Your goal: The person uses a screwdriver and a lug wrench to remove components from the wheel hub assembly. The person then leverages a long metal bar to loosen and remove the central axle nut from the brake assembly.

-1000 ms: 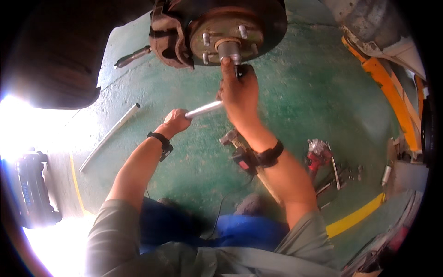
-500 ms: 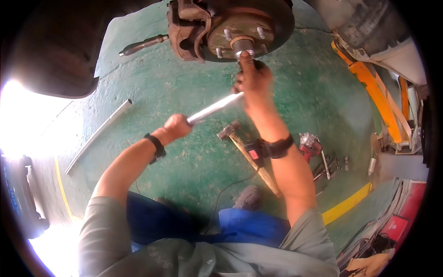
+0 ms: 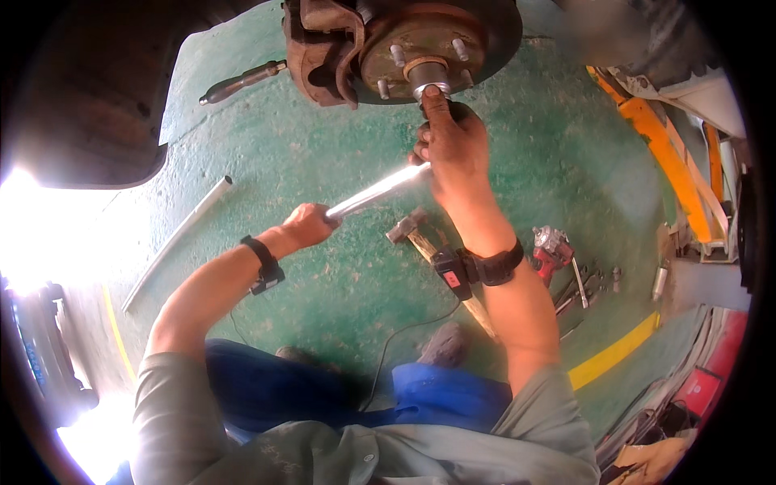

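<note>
A rusty brake disc (image 3: 505,44) with wheel studs hangs at the top, a brake caliper (image 3: 319,52) on its left side. A metal socket (image 3: 427,77) sits over the hub centre. My right hand (image 3: 457,145) is closed round the head of a long-handled socket wrench (image 3: 378,192), its thumb stretched up against the socket. The wrench's shiny handle slants down to the left, where my left hand (image 3: 305,226) is wrapped round its end. My right fingers hide the joint between handle and socket.
Below the wrench, a wooden-handled hammer (image 3: 411,228) lies on the green floor. A red power tool (image 3: 551,252) and several small tools lie right of my right forearm. A pale pipe (image 3: 179,242) lies left, and orange metal arms (image 3: 667,166) stand right.
Both hands keep their grip on the wrench. The view has shifted slightly, and my left hand with the handle end sits a little further left. The socket stays on the hub.
</note>
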{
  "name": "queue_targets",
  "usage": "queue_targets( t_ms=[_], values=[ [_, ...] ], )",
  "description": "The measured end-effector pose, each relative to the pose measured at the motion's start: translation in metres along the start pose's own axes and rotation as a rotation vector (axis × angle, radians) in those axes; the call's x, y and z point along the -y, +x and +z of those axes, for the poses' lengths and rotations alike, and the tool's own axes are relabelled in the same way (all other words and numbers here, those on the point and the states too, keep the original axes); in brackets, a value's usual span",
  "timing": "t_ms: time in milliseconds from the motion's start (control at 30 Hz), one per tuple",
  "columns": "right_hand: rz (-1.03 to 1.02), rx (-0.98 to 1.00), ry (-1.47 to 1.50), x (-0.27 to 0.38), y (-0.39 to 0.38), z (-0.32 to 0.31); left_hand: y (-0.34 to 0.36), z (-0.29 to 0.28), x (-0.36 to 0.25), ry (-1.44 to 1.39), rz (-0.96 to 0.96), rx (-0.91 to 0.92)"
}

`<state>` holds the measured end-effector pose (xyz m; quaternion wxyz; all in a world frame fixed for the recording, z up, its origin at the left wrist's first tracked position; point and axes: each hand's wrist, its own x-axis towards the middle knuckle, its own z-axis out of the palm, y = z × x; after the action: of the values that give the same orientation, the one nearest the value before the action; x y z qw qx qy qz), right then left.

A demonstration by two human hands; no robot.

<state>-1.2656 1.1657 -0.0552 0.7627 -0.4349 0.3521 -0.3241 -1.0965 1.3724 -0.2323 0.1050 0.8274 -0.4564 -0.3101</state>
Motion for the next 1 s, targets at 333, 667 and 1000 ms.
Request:
queue_targets(
  t_ms=[333, 667, 1000],
  values=[
    [-0.042, 0.018, -0.059, 0.005, 0.002, -0.004, -0.009, 0.014, -0.016, -0.067, -0.050, -0.094],
    [-0.031, 0.009, -0.014, -0.011, -0.003, 0.015, 0.020, 0.008, 0.052, 0.221, 0.077, -0.259],
    [-0.092, 0.033, 0.058, -0.024, 0.001, 0.018, 0.027, -0.032, 0.041, 0.207, 0.046, -0.204]
  ],
)
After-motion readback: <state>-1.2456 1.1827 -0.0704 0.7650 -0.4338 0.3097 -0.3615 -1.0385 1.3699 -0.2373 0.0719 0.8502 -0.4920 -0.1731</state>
